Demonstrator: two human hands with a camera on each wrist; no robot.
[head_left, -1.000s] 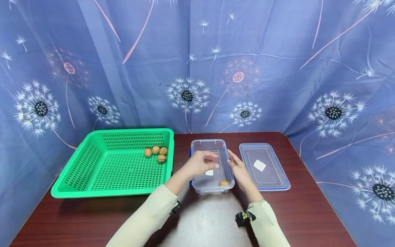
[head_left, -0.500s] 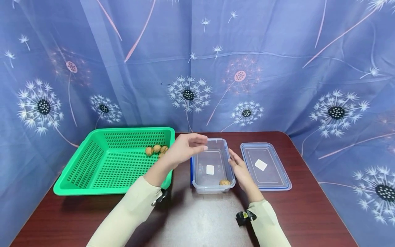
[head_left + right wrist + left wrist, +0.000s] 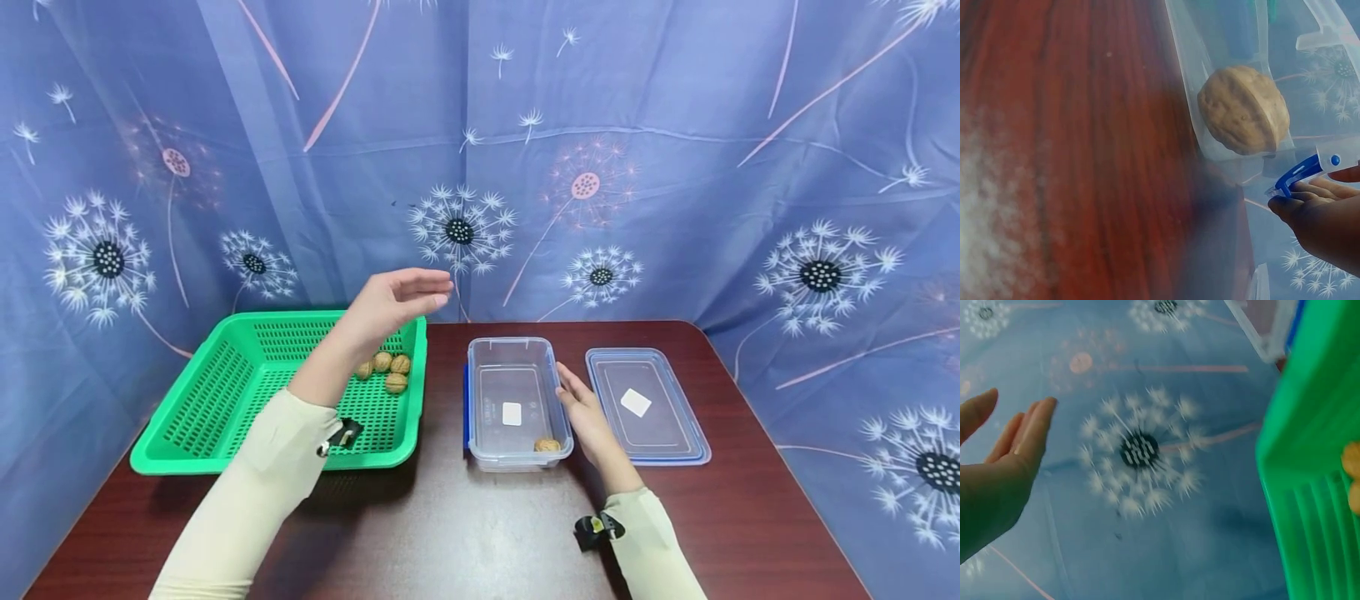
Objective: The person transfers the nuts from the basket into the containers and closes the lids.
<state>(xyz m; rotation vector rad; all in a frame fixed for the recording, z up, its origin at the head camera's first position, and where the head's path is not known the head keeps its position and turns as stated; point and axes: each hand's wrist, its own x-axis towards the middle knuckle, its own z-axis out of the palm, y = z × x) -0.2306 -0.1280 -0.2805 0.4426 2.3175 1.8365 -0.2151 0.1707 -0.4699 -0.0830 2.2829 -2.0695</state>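
Walnut (image 3: pixel 547 446) in clear container (image 3: pixel 498 383), four more walnuts (image 3: pixel 396 382) in green basket (image 3: pixel 168 462).
Head: left hand (image 3: pixel 386 307) raised by basket's right rear corner, holding nothing, fingers extended; right hand (image 3: pixel 587 412) at container's right wall, fingers extended; lid (image 3: pixel 652 429) flat on tabletop (image 3: pixel 757 517), right of container. Left wrist: thumb and fingers apart, basket wall alongside. Right wrist: walnut in container corner, fingers by blue clip (image 3: pixel 1300 172), contact unclear.

Cream sleeves (image 3: pixel 258 483) (plain, softly creased) reach the wrists, each with a black strap (image 3: pixel 347 432); the right strap (image 3: pixel 588 533) shows a yellow-green spot.
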